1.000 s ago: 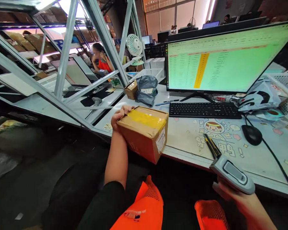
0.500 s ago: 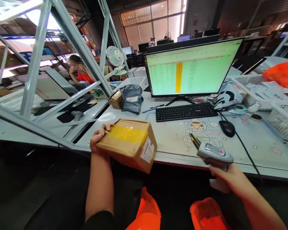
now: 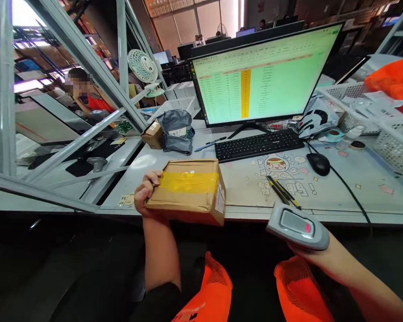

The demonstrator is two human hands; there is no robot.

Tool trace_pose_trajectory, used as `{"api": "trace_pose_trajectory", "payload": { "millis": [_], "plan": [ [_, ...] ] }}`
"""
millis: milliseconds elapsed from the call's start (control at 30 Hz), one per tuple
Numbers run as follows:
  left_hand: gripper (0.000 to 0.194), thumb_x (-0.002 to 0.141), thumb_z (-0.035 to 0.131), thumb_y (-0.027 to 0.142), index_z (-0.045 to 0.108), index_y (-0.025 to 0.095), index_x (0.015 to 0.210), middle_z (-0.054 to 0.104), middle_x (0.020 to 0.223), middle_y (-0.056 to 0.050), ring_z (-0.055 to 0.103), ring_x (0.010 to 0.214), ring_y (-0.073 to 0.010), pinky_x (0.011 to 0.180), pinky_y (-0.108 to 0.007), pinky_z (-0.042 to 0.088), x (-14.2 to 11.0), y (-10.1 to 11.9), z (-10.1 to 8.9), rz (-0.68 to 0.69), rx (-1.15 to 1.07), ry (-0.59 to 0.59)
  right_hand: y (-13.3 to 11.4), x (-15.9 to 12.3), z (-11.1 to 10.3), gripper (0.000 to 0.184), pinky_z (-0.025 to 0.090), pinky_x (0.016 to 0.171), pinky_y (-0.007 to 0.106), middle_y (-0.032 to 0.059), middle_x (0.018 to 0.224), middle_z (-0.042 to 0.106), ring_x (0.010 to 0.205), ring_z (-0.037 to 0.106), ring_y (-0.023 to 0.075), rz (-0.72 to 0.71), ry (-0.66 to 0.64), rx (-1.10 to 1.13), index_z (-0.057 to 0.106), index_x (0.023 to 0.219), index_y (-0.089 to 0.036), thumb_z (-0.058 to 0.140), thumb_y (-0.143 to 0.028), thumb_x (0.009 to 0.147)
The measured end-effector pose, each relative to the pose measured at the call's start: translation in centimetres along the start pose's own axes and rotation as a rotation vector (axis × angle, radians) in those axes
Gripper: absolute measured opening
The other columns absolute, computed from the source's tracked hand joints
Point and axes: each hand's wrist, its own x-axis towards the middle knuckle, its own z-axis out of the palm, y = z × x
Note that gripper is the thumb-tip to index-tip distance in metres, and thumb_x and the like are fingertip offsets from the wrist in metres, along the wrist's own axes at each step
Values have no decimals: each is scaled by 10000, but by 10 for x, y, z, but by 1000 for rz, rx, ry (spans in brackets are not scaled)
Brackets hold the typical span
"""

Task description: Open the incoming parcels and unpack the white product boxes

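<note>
My left hand (image 3: 146,197) grips a brown cardboard box (image 3: 188,190) by its left end, holding it just over the desk's near edge. Yellow tape runs across the box's top and a white label sits on its right side. My right hand (image 3: 309,255) is closed round a grey handheld barcode scanner (image 3: 298,226), whose head points left toward the box's labelled side; my fingers are mostly hidden under it. The scanner hangs below the desk edge, to the right of the box.
On the desk (image 3: 356,197) stand a monitor (image 3: 262,76) with a green spreadsheet, a black keyboard (image 3: 258,144), a mouse (image 3: 318,163) and a yellow-black pen (image 3: 282,191). A grey bag (image 3: 176,132) and small box (image 3: 152,134) lie behind. White baskets (image 3: 394,147) at right. Another person (image 3: 83,96) sits behind the metal racking (image 3: 87,53).
The box has levelled out and come nearer the desk edge. My right hand has lowered the scanner and brought it closer to me. My view has shifted a little to the left.
</note>
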Motion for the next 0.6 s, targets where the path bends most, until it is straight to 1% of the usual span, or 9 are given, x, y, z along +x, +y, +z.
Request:
{"api": "trace_pose_trajectory", "payload": {
  "millis": [67, 133, 300, 400, 500, 600],
  "plan": [
    [399, 815, 577, 364, 302, 199, 578, 403, 735, -42, 536, 957, -223, 1034, -438, 399, -3, 2, 0, -22, 16, -11, -12, 7, 11, 632, 574, 1046, 478, 135, 1272, 726, 1164, 698, 360, -35, -77, 1, 731, 1317, -206, 868, -521, 786],
    [423, 816, 586, 387, 282, 198, 591, 417, 754, -46, 553, 1024, -241, 1071, -478, 384, -5, 4, -3, -60, 35, -11, -18, 13, 13, 631, 548, 1082, 494, 134, 1270, 727, 1181, 691, 361, -62, -95, -11, 725, 1329, -205, 853, -530, 803],
    [457, 807, 544, 446, 225, 196, 595, 402, 771, -64, 566, 1105, -278, 1134, -554, 369, -8, 5, -8, -80, 150, 11, -16, 18, 13, 638, 547, 1088, 471, 122, 1271, 730, 1171, 699, 342, -117, -115, -35, 686, 1384, -205, 837, -490, 833],
    [469, 817, 514, 494, 203, 198, 627, 425, 804, -80, 547, 1201, -313, 1158, -597, 353, -9, 5, -8, -123, 235, 18, -17, 16, 12, 631, 566, 1063, 453, 124, 1263, 733, 1164, 702, 344, -113, -122, -32, 683, 1386, -197, 826, -484, 841],
    [496, 805, 546, 516, 201, 203, 633, 443, 812, -88, 528, 1229, -327, 1167, -601, 348, -9, 6, -8, -111, 196, 4, -20, 14, 12, 639, 557, 1077, 455, 124, 1262, 733, 1168, 699, 344, -115, -136, -23, 676, 1395, -202, 825, -488, 843],
    [480, 815, 575, 476, 227, 210, 619, 462, 817, -90, 521, 1213, -325, 1172, -584, 329, -9, 6, -8, -101, 102, -34, -17, 15, 12, 632, 555, 1084, 452, 114, 1305, 715, 1201, 682, 347, -119, -118, -27, 681, 1383, -210, 832, -486, 835]
  ]
}}
